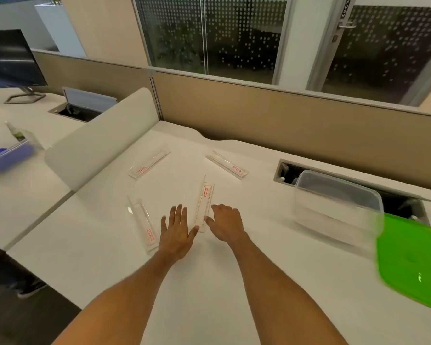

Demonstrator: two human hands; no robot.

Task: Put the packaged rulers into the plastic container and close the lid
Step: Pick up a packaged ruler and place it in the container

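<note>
Several clear packaged rulers with red labels lie on the white desk [234,282]. One ruler [205,202] lies between my hands, its near end by my thumbs. Another ruler [144,226] lies just left of my left hand [176,232], which rests flat with fingers spread. My right hand [225,224] is palm down, fingers apart, its thumb touching the middle ruler's edge. Two more rulers lie farther back, one at the left [148,165] and one at the right [228,165]. The clear plastic container [336,207] stands open at the right, with its green lid [413,265] beside it.
A cable slot [288,171] opens in the desk behind the container. A white divider panel [97,143] bounds the desk on the left. On the neighbouring desk are a monitor [10,61], a spray bottle [16,133] and a blue-lidded box [9,155]. A beige partition runs along the back.
</note>
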